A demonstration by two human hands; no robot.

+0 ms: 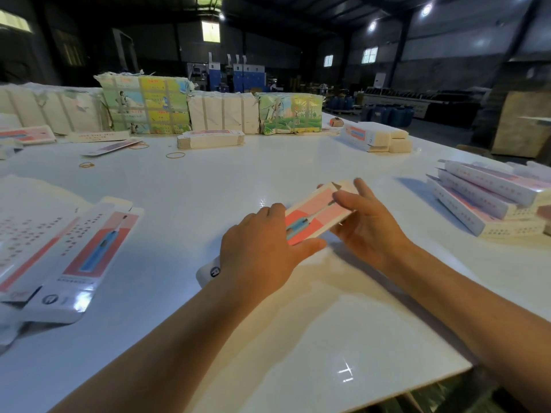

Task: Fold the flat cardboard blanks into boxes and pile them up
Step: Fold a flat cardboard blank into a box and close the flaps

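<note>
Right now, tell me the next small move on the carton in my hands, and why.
Probably tuck the far end flap shut with the right hand: it stands open by those fingers, while the left hand holds the carton near end. Then it can join the pile.

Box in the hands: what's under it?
Under the box: right hand fingers beneath its far end, white table below. The left hand covers the near end, so what lies under that part can't be seen.
</note>
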